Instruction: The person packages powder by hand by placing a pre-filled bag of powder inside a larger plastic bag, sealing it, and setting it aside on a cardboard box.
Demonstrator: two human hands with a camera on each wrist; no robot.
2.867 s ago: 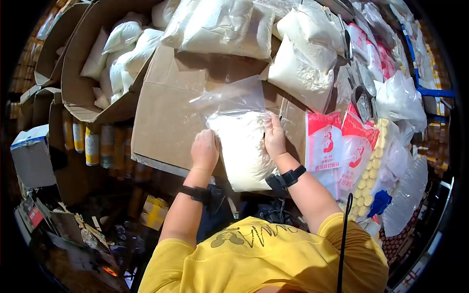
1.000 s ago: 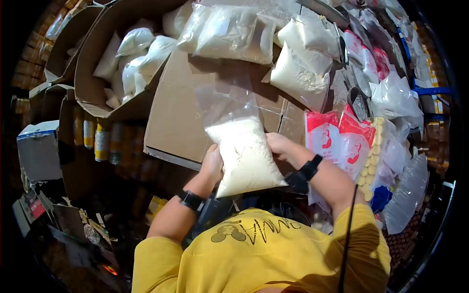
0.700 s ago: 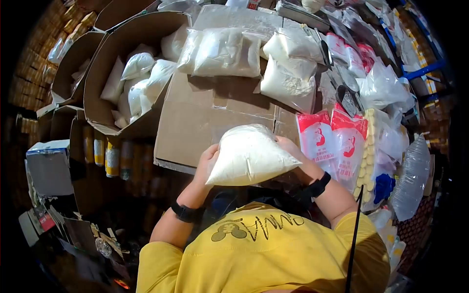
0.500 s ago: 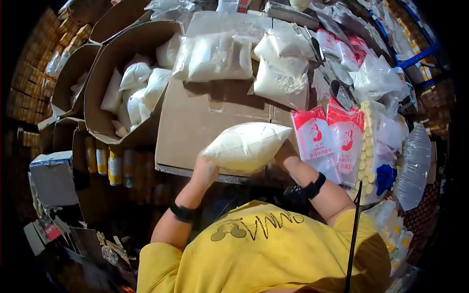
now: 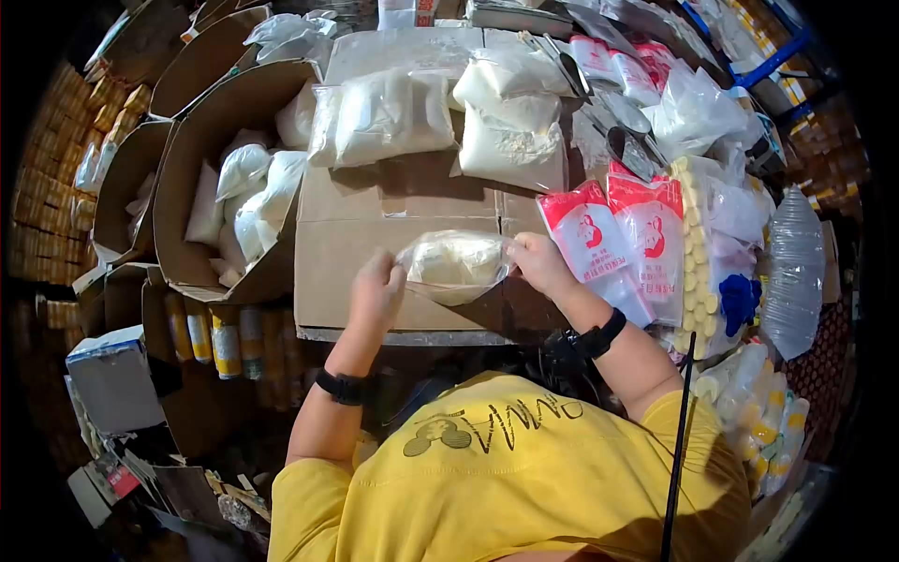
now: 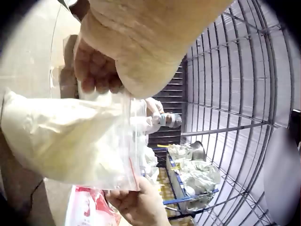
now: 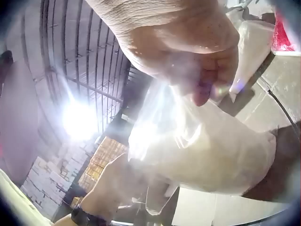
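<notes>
A clear zip-lock bag of off-white powder [image 5: 456, 267] hangs between both hands over the front of the cardboard-covered table [image 5: 337, 234]. My left hand [image 5: 377, 286] grips its left top corner with curled fingers. At the opposite corner, my right hand [image 5: 541, 264] pinches the plastic between thumb and fingers. In the left wrist view the powder fills the lower part of the bag [image 6: 61, 141], and a red line runs along the zip strip near the top. The right wrist view shows the bag's [image 7: 211, 150] empty upper plastic gathered under the right hand.
Several filled powder bags [image 5: 393, 117] lie along the back of the table, with more [image 5: 513, 145] to their right. An open cardboard box [image 5: 173, 201] at left holds others. Red-and-white printed bags [image 5: 646, 245], a metal scoop [image 5: 632, 155] and a blue cloth [image 5: 740, 302] sit at right.
The powder bag was lifted off the cardboard, tipped over between the hands, and now hangs upright by its top corners. Both hands shifted from its sides to its top edge.
</notes>
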